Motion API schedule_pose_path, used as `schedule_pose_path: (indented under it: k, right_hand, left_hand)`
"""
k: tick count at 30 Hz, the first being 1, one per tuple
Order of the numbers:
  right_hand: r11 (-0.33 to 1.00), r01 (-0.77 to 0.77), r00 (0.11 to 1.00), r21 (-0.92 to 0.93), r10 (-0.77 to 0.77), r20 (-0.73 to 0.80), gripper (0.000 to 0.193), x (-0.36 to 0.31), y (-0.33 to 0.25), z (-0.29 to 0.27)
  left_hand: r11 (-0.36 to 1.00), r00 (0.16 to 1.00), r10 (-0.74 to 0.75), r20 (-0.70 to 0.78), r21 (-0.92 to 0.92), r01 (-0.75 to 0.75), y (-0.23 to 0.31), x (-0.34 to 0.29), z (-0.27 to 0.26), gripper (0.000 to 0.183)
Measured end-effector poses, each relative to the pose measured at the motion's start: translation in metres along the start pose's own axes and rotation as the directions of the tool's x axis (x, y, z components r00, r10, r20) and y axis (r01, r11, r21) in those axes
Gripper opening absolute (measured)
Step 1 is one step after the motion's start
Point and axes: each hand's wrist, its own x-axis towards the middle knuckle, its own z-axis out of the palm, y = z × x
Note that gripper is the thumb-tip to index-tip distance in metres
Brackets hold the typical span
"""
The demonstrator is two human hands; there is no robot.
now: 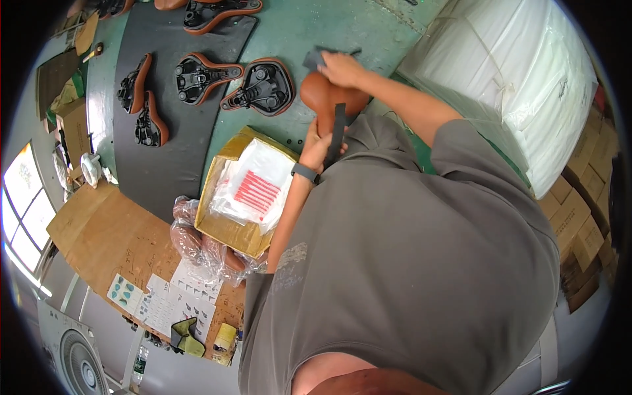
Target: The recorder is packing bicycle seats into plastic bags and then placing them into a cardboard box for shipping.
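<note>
A brown bicycle saddle [318, 94] lies top side up on the green table [296, 29], its narrow nose toward me. My left hand [318, 143], with a dark band on its wrist, grips the nose together with a black strip [338, 131] that runs down along it. At the wide rear of the saddle, my right hand [340, 68] presses a dark grey piece [313, 59], cloth or pad.
Several brown saddles [262, 85] lie upside down on a black mat [164, 158] to the left. A cardboard box [227, 224] holds clear bags with red print. Bagged saddles [187, 238] sit beside it. A white wrapped bundle [520, 72] and stacked cartons [579, 224] stand at right.
</note>
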Motion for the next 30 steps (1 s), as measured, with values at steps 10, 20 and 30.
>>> schedule_pose_path:
  k: [10,20,30]
  right_hand:
    - [0.999,0.045,0.979,0.014,-0.047,0.2,0.029,-0.056,0.045,-0.015]
    - [0.988,0.124,0.979,-0.093,-0.107,0.175,0.019,-0.064,0.015,-0.016]
    - [0.974,0.214,0.95,-0.07,-0.191,0.247,0.021,-0.095,-0.016,-0.028]
  left_hand:
    - [0.999,0.999,-0.035,-0.023,-0.016,0.035,-0.04,0.006,0.024,0.08]
    - [0.999,0.986,-0.029,-0.161,0.017,0.032,-0.041,-0.001,0.039,0.072]
    - [1.0,0.978,0.0,-0.209,-0.009,-0.002,-0.054,-0.007,0.036,0.058]
